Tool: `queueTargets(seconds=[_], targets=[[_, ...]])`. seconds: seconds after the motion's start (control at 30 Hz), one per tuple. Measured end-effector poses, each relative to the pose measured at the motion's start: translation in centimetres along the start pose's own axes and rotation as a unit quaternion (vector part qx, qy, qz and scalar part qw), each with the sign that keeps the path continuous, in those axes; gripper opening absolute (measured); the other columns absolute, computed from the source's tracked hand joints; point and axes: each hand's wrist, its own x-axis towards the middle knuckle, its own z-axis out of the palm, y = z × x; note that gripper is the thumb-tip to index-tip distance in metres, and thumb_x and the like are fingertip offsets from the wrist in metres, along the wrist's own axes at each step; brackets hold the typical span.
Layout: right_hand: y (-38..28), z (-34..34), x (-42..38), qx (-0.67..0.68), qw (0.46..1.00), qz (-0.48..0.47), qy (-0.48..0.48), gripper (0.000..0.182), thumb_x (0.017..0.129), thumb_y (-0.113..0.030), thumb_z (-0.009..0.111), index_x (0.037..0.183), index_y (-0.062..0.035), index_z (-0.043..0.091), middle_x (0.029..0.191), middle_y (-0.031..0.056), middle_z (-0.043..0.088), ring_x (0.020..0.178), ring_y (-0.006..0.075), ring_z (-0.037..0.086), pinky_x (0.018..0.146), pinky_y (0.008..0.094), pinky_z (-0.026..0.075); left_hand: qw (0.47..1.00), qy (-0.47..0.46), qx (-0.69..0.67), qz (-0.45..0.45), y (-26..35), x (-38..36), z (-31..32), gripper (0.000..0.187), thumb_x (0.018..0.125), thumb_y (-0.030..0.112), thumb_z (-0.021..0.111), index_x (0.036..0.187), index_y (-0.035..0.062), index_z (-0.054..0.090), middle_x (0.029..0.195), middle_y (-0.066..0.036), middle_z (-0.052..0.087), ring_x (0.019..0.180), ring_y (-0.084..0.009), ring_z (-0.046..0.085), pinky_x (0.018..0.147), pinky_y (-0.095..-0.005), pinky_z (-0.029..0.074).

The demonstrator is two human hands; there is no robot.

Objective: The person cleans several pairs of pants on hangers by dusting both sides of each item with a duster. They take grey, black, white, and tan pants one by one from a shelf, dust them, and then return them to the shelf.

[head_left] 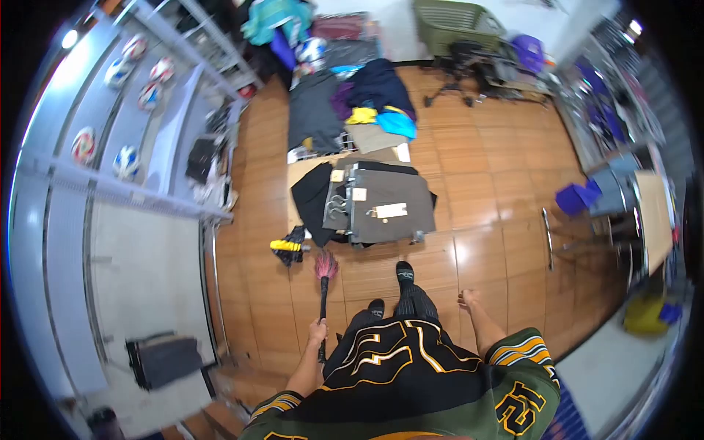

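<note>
My left hand (317, 331) is wrapped round the black handle of a feather duster (326, 266), whose reddish-pink head points forward over the tiled floor. Out to the right of my body, my right hand (468, 298) hangs in the air with its fingers loosely apart and nothing in it. Ahead of my feet lies a pile of dark trousers (400, 198) on hangers, with pale tags on top. A black and yellow bundle (289, 246) sits on the floor just beyond the duster's head, to its left.
More folded clothes (315, 110) are heaped behind the trousers. Along the left wall runs a shelf unit (158, 187) with several balls (127, 161). A green basket (458, 26) and an office chair base (449, 94) stand at the back. On the right is a wooden-topped table (653, 213).
</note>
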Motion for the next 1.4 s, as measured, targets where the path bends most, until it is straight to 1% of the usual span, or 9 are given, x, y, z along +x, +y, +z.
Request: queueTargets(seconds=[0.23, 0.43, 0.7, 0.87, 0.93, 0.97, 1.07, 1.23, 1.4], targets=[[19.3, 1.8, -11.7, 0.283, 0.949, -0.021, 0.139, 0.019, 0.092, -0.015, 0.045, 0.095, -0.0023, 0.058, 0.085, 0.0121, 0.064, 0.067, 0.0210, 0.065, 0.051, 0.0365, 0.053, 0.973, -0.147, 0.173, 0.035, 0.1, 6.6, -3.3, 0.021, 0.100, 0.024, 0.050, 0.101, 0.0041, 0.056, 0.066, -0.004, 0.052, 0.050, -0.0143, 0.049, 0.043, -0.0323, 0.043], [43.9, 12.1, -18.5, 0.397, 0.904, 0.101, 0.125, 0.028, 0.095, -0.022, 0.042, 0.104, -0.0010, 0.059, 0.086, 0.0135, 0.065, 0.070, 0.0310, 0.065, 0.062, 0.0456, 0.056, 0.944, -0.179, 0.271, 0.052, -1.8, 7.4, -2.8, 0.022, 0.098, 0.023, 0.053, 0.089, 0.0029, 0.056, 0.063, -0.005, 0.052, 0.048, -0.0155, 0.049, 0.042, -0.0331, 0.042], [66.2, 22.0, -26.1, 0.656, 0.706, 0.166, 0.209, 0.028, 0.095, -0.027, 0.044, 0.100, -0.0029, 0.056, 0.069, 0.0109, 0.057, 0.053, 0.0272, 0.058, 0.047, 0.0428, 0.050, 0.837, -0.198, 0.485, 0.159, -2.2, 3.4, 5.1, 0.028, 0.093, 0.023, 0.057, 0.077, -0.0002, 0.060, 0.060, -0.008, 0.056, 0.048, -0.0196, 0.056, 0.044, -0.0369, 0.046], [69.6, 11.5, -35.7, 0.603, 0.598, 0.119, 0.515, 0.045, 0.086, -0.014, 0.057, 0.130, -0.0068, 0.048, 0.084, 0.0104, 0.059, 0.062, 0.0226, 0.061, 0.048, 0.0376, 0.052, 0.729, -0.249, 0.562, 0.300, -3.2, -0.6, 14.8, 0.024, 0.088, 0.021, 0.058, 0.097, -0.0011, 0.064, 0.067, -0.010, 0.062, 0.053, -0.0214, 0.060, 0.049, -0.0375, 0.051], [75.4, 6.7, -38.4, 0.280, 0.623, 0.160, 0.713, 0.046, 0.084, -0.012, 0.064, 0.125, 0.0032, 0.050, 0.108, 0.0220, 0.065, 0.091, 0.0349, 0.066, 0.083, 0.0431, 0.054, 0.700, -0.272, 0.559, 0.351, -4.6, -4.1, 19.0, 0.027, 0.088, 0.021, 0.059, 0.099, -0.0023, 0.065, 0.067, -0.012, 0.064, 0.055, -0.0225, 0.064, 0.050, -0.0378, 0.053], [73.8, 2.7, -43.9, 0.329, 0.606, 0.148, 0.709, 0.045, 0.084, -0.009, 0.062, 0.125, 0.0045, 0.050, 0.117, 0.0256, 0.063, 0.108, 0.0392, 0.062, 0.096, 0.0435, 0.048, 0.676, -0.284, 0.563, 0.382, -5.5, -5.1, 21.3, 0.027, 0.088, 0.021, 0.060, 0.100, -0.0025, 0.065, 0.067, -0.012, 0.064, 0.055, -0.0229, 0.065, 0.050, -0.0380, 0.053], [75.6, -7.2, -53.6, 0.243, 0.519, 0.053, 0.818, 0.041, 0.085, -0.004, 0.058, 0.124, 0.0057, 0.050, 0.121, 0.0288, 0.060, 0.116, 0.0436, 0.057, 0.100, 0.0458, 0.045, 0.635, -0.307, 0.574, 0.415, -9.5, -11.4, 27.0, 0.029, 0.090, 0.021, 0.062, 0.106, -0.0031, 0.064, 0.067, -0.011, 0.064, 0.053, -0.0214, 0.063, 0.047, -0.0367, 0.051], [82.9, -20.6, -61.4, 0.042, 0.452, 0.125, 0.882, 0.041, 0.086, -0.007, 0.060, 0.125, 0.0027, 0.053, 0.116, 0.0259, 0.062, 0.112, 0.0417, 0.059, 0.097, 0.0447, 0.047, 0.632, -0.437, 0.512, 0.385, -17.7, -19.7, 32.7, 0.042, 0.092, 0.017, 0.060, 0.129, -0.0017, 0.052, 0.061, -0.002, 0.053, 0.045, -0.0124, 0.050, 0.040, -0.0297, 0.044], [86.6, -27.8, -64.0, 0.117, 0.583, 0.274, 0.756, 0.039, 0.087, -0.013, 0.063, 0.124, -0.0021, 0.055, 0.112, 0.0226, 0.066, 0.106, 0.0405, 0.064, 0.091, 0.0496, 0.051, 0.565, -0.494, 0.502, 0.430, -20.6, -27.3, 30.7, 0.042, 0.092, 0.017, 0.063, 0.129, -0.0025, 0.056, 0.067, -0.005, 0.060, 0.054, -0.0126, 0.057, 0.047, -0.0303, 0.045]])
